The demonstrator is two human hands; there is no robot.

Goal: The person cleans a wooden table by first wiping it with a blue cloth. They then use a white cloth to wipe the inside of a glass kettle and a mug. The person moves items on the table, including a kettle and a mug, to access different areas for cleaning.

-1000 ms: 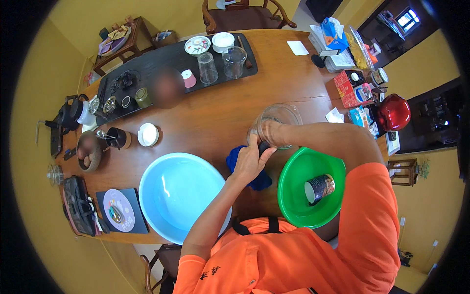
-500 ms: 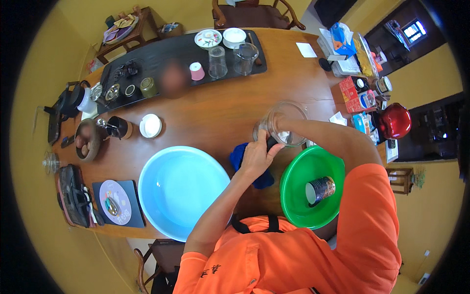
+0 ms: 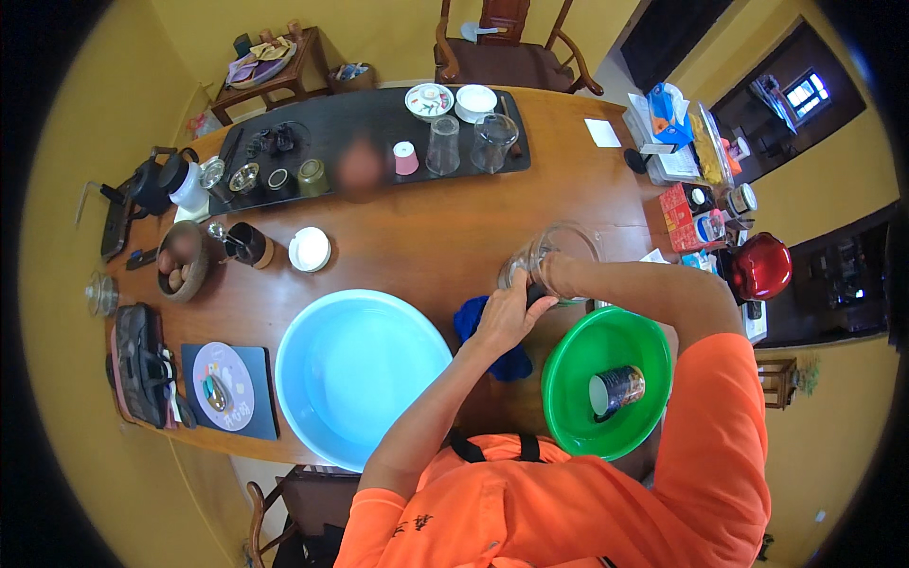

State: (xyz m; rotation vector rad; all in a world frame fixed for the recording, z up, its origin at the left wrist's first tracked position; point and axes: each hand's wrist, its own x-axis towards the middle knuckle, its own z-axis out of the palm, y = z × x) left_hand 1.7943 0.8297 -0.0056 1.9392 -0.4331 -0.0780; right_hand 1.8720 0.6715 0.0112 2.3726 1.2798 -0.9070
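My left hand (image 3: pixel 506 317) is closed round the dark handle of a clear glass pot (image 3: pixel 579 242), which is tilted over the table. My right hand (image 3: pixel 559 275) is at the pot's mouth, its fingers hidden by the glass and my left hand. Beneath my left wrist lies a blue cloth (image 3: pixel 511 363). Nearest on the right, a green basin (image 3: pixel 561 398) holds a dark printed mug (image 3: pixel 620 390) lying on its side. To the left of my left forearm stands a light-blue basin (image 3: pixel 295 398) with what looks like water in it.
A black tea tray (image 3: pixel 312 142) along the far side bears glass jars, lidded bowls, a pink cup and small cups. A white dish (image 3: pixel 310 249), a bowl of round brown items (image 3: pixel 185 261) and a black bag (image 3: pixel 142 364) stand leftward. Boxes (image 3: pixel 682 216) crowd the right edge.
The whole view has shifted, so the table sits slightly lower in the picture. My right hand has moved a little towards my left hand at the pot's mouth; my left grip stays.
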